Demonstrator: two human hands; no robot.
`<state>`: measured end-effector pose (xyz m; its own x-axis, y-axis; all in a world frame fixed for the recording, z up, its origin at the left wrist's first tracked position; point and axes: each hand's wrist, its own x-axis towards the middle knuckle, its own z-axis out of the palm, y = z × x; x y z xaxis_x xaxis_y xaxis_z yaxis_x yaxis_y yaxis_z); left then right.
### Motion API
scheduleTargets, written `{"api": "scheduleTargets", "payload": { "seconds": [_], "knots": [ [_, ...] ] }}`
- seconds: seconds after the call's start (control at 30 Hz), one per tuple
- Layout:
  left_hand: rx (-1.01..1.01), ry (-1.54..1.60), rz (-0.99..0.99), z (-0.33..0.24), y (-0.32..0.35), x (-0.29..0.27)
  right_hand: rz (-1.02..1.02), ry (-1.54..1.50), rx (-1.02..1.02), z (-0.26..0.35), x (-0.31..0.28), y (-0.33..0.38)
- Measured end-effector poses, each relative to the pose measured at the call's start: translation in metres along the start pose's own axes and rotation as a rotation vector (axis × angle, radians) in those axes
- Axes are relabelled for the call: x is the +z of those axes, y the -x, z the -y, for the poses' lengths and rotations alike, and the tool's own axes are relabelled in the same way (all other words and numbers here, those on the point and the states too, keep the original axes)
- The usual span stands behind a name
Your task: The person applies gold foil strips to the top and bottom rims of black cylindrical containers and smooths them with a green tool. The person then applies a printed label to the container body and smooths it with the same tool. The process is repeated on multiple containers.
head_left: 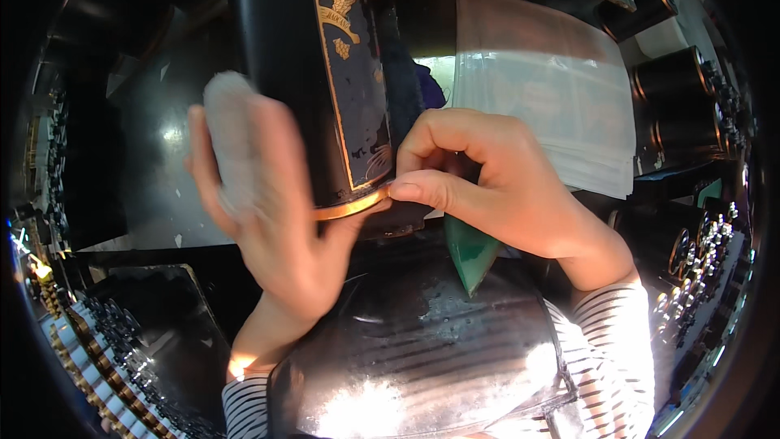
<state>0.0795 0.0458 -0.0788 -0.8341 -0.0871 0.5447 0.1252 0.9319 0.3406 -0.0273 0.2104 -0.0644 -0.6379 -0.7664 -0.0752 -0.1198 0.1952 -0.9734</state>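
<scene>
A black cylinder (pixel 280 49) with a gold-edged dark label panel (pixel 357 89) leans in front of me, its gold-rimmed end toward me. The panel bears gold figures, and its surface looks wrinkled near the rim. My left hand (pixel 276 187), smeared by motion, holds a white wad of cloth (pixel 231 138) in its fingers; its thumb reaches beneath the gold rim (pixel 353 205). At the panel's lower right corner, the thumb and forefinger of my right hand (pixel 487 171) press together. A green pointed scraper (pixel 471 256) sticks out below that hand, its upper part hidden by the palm.
Translucent sheets (pixel 544 89) lie stacked at the right, beyond my right hand. Other black cylinders (pixel 678 106) stand at the far right. A dark shiny apron (pixel 422 341) covers my lap. Rows of small white and gold pieces (pixel 97 366) line the lower left.
</scene>
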Motion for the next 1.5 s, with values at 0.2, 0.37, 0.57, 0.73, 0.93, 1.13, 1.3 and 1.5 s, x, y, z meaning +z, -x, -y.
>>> {"api": "scheduleTargets", "payload": {
  "seconds": [0.2, 0.37, 0.57, 0.73, 0.93, 1.13, 1.3, 1.5],
  "knots": [
    [-0.426, 0.297, 0.067, 0.019, 0.038, 0.002, 0.014, -0.035, -0.028, 0.003, 0.001, -0.001],
    [-0.064, 0.018, 0.016, 0.0, 0.06, -0.015, 0.036, -0.046, -0.007, 0.005, 0.0, -0.002],
    [0.175, -0.32, -0.087, -0.022, 0.035, 0.01, -0.006, -0.098, 0.023, -0.001, -0.002, 0.0],
    [0.199, -0.095, -0.131, -0.005, 0.013, 0.015, -0.083, -0.062, -0.017, -0.011, -0.005, 0.006],
    [-0.331, 0.231, 0.061, 0.016, 0.027, -0.001, 0.05, -0.135, 0.036, 0.001, 0.002, -0.001],
    [-0.002, -0.051, 0.076, -0.005, 0.054, -0.025, 0.071, -0.133, 0.016, 0.002, 0.001, -0.002],
    [0.221, -0.319, 0.025, -0.019, 0.035, -0.006, -0.017, -0.141, -0.013, -0.006, 0.001, 0.0],
    [0.098, -0.055, -0.046, 0.004, 0.01, 0.006, -0.024, -0.064, 0.008, -0.004, -0.003, 0.005]
  ]
}}
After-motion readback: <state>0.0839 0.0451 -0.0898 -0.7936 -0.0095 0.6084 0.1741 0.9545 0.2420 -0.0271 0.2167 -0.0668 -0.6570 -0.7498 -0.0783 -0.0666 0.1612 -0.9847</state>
